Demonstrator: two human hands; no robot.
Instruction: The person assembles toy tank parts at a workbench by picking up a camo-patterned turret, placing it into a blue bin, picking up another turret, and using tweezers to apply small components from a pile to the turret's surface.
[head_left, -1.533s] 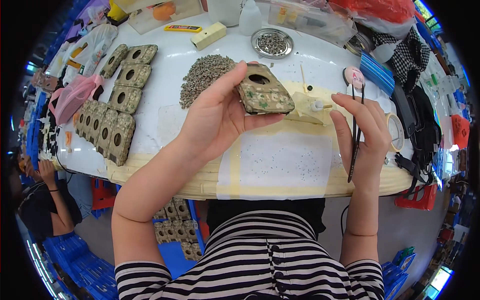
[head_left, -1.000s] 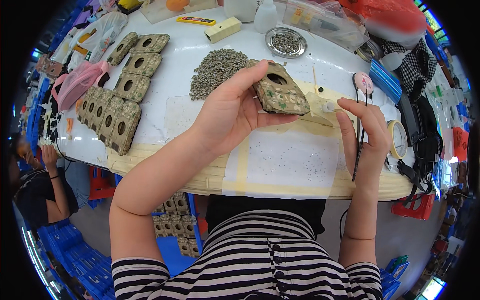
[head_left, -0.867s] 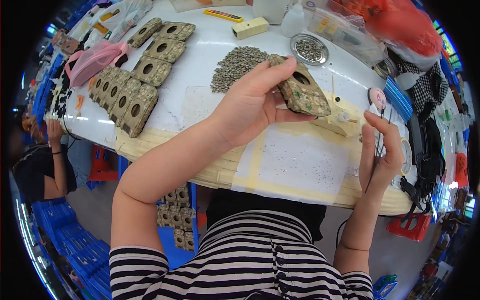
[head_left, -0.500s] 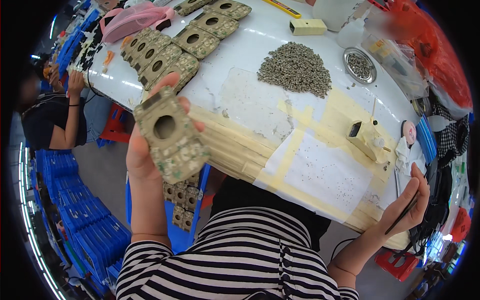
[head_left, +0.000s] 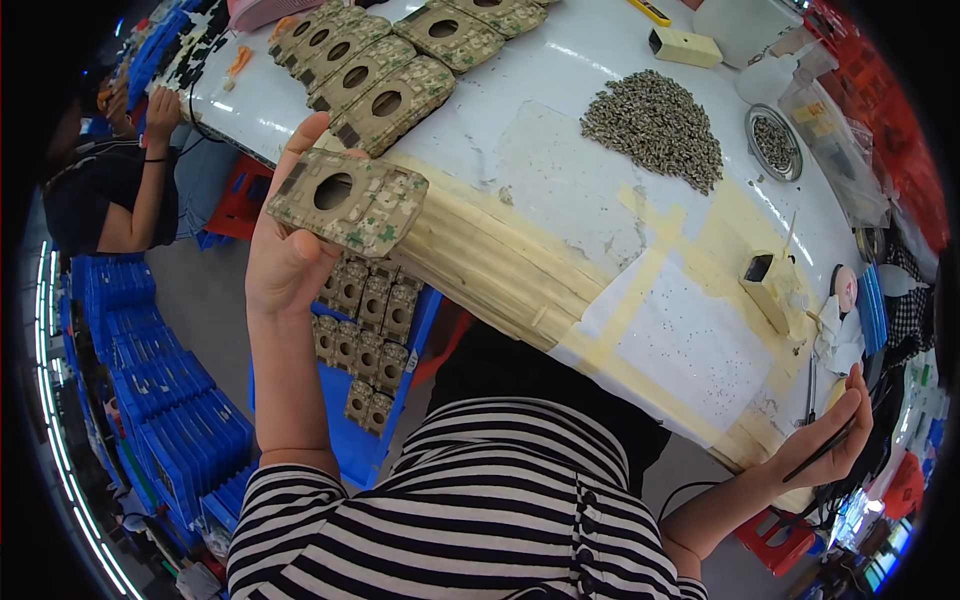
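My hands: well apart — left hand [head_left: 288,255] gripping the camouflage shell [head_left: 372,208], right hand [head_left: 830,440] holding a thin black tool [head_left: 817,456] | Shell: at my left, in view between the shell row [head_left: 425,88] and blue crate [head_left: 424,325] | Long axis: left to right — right hand far off

The camo shell [head_left: 375,208] covered some fingers of the left hand [head_left: 283,270], so you could not see them all. In the right hand [head_left: 828,436], the fingers hid part of a thin dark stick [head_left: 810,461]. The top edge cut off the pink mesh bag [head_left: 265,12], the yellow tool [head_left: 652,11] and the white tub [head_left: 738,28]. The left arm [head_left: 291,390] hid part of the blue bin [head_left: 358,462]. The specks on the white paper [head_left: 628,300] and the bits in the gray pile [head_left: 655,130] were too tiny to tell what they were.
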